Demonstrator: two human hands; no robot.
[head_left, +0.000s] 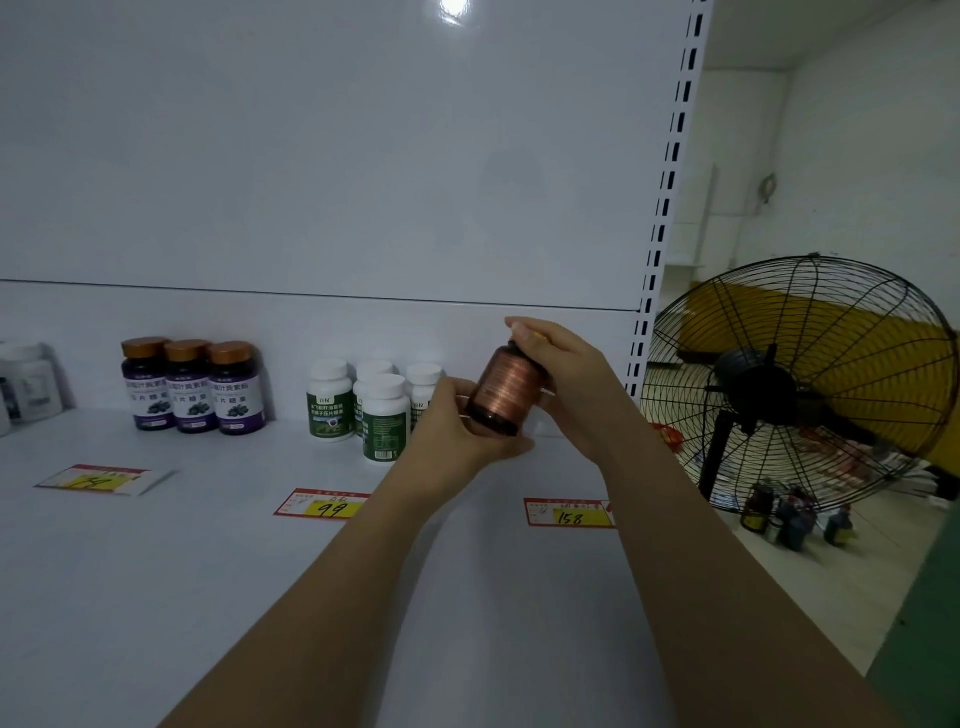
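Fingers (511, 448) of the left hand (457, 421) curl under and round the lower end of a copper-brown bottle (501, 387), while the fingers (524, 328) of the right hand (566, 374) close over its cap end; the bottle is thus held between both hands, tilted with its top leaning right, above the far right part of the white shelf (208, 571) and not touching it. Reading from the left: a blurred white jar (28, 382) stands at the far left edge against the back panel; three purple-labelled bottles with copper caps (192, 387) stand upright, touching side by side; near them, toward the shelf front, lies a red-and-yellow price tag (96, 478). Four white-capped bottles with green labels (374, 410) stand in a tight cluster just left of the left hand, with a tag marked 99 (324, 505) nearer the viewer, partly covered by the left forearm. A tag marked 158 (569, 513) lies between the two forearms. A slotted upright (670, 156) bounds the shelf on the right. Beyond it stands a black caged fan (795, 389), with several small dark bottles (795, 514) on the floor at its foot.
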